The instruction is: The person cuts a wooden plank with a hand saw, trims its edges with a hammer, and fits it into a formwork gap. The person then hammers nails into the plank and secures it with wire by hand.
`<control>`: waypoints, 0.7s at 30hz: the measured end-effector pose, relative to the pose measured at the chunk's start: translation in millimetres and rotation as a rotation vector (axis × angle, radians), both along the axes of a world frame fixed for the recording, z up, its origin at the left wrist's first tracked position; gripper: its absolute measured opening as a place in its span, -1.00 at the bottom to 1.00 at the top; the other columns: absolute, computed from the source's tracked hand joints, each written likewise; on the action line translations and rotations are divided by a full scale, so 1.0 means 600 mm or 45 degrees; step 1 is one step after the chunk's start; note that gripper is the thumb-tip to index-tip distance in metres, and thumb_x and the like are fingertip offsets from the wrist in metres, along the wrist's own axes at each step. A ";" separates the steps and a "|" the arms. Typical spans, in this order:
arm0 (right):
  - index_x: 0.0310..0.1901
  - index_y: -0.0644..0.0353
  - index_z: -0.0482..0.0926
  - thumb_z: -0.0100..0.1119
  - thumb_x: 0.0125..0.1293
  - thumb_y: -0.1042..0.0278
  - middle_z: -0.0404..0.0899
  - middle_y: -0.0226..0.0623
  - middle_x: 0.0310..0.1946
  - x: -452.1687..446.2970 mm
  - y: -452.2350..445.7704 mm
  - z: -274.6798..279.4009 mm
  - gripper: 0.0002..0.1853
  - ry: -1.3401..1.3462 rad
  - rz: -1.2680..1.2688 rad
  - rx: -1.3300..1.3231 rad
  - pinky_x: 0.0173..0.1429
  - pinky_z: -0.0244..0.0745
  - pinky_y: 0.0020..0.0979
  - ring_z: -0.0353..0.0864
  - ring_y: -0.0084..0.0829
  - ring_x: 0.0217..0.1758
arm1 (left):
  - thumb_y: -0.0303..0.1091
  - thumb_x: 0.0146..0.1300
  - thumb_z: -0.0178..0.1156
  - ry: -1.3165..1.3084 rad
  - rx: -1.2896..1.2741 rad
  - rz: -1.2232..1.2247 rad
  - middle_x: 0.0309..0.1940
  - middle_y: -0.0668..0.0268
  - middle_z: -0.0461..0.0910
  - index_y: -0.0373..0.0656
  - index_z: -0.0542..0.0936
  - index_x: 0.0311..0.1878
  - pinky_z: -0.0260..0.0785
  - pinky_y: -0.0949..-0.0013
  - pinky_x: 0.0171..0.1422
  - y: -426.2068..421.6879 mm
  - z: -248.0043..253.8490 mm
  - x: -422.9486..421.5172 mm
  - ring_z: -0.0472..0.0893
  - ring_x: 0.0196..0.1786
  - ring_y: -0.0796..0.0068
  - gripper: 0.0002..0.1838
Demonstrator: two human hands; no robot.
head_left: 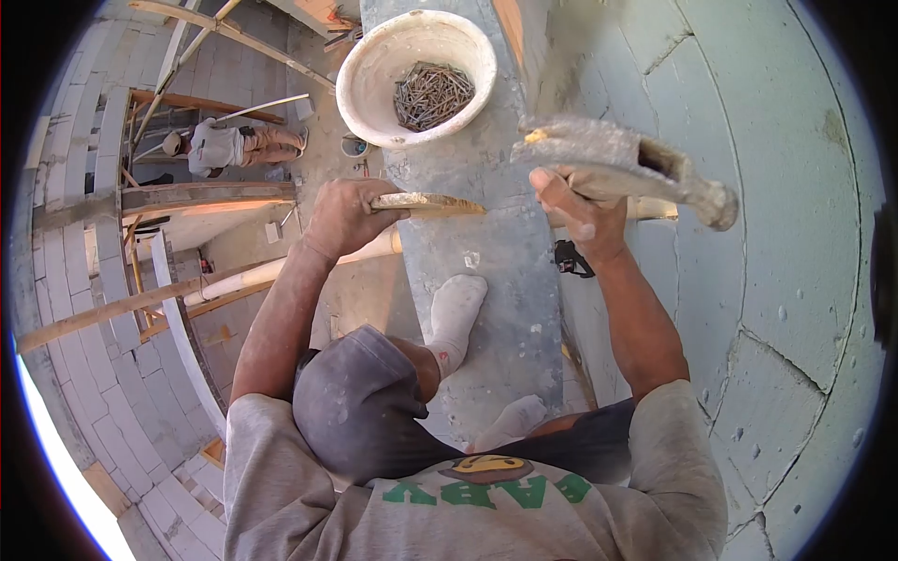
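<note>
My left hand (351,217) is closed on one end of a short, flat wooden piece (435,203), whose other end points right over the grey plank. In my right hand (589,210) is a worn hammer (608,164), raised near the camera beside the block wall, with its claw toward the left; the fingers wrap below the head and partly hide the handle. Beyond both hands, a white bowl (354,93) stands on the plank and holds a pile of nails (433,96).
My socked feet rest on the narrow grey plank (505,318), high above the floor. A grey block wall (776,280) rises along the right. Wooden beams (210,198) cross at the left. Down below, another person (220,148) is near a long pole, with a bucket (354,146) nearby.
</note>
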State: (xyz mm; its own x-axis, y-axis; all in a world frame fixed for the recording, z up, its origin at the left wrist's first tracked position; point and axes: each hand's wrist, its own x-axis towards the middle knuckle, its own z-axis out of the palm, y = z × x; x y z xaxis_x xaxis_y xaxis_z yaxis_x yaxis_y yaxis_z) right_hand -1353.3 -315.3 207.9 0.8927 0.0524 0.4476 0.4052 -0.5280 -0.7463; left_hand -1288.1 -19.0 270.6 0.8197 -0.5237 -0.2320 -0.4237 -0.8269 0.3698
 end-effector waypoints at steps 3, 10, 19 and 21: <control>-0.37 -0.11 0.68 0.40 0.00 0.33 0.58 -0.40 -0.43 -0.017 0.007 -0.118 -0.87 -0.070 0.060 -0.371 -0.36 0.51 -0.34 0.59 -0.36 -0.47 | -0.22 0.01 0.42 -0.002 -0.063 0.010 -0.42 0.32 0.68 0.04 0.72 -0.28 0.50 0.23 -0.22 0.007 -0.005 -0.008 0.67 -0.34 0.25 -0.82; -0.30 -0.09 0.67 0.36 0.07 0.35 0.54 -0.34 -0.50 -0.012 -0.007 -0.077 -0.86 -0.135 -0.026 -0.038 -0.40 0.44 -0.33 0.56 -0.30 -0.49 | -0.24 0.02 0.41 0.004 -0.096 0.039 -0.42 0.31 0.68 0.01 0.72 -0.30 0.49 0.25 -0.26 0.000 -0.010 -0.009 0.67 -0.34 0.26 -0.84; -0.17 -0.02 0.64 0.39 0.02 0.24 0.60 -0.34 -0.41 -0.011 0.016 -0.158 -0.72 0.718 0.179 -0.151 -0.30 0.51 -0.32 0.62 -0.32 -0.38 | -0.25 0.02 0.41 -0.094 -0.154 -0.046 -0.41 0.30 0.68 0.00 0.72 -0.31 0.49 0.25 -0.28 0.001 -0.010 -0.009 0.66 -0.37 0.24 -0.84; -0.23 -0.06 0.65 0.39 0.06 0.22 0.64 -0.39 -0.34 -0.023 0.022 -0.152 -0.78 0.312 0.138 -0.232 -0.19 0.53 -0.31 0.63 -0.34 -0.30 | -0.25 0.02 0.40 -0.006 -0.085 0.023 -0.42 0.30 0.68 -0.01 0.72 -0.30 0.49 0.25 -0.28 0.007 -0.009 -0.022 0.66 -0.37 0.24 -0.84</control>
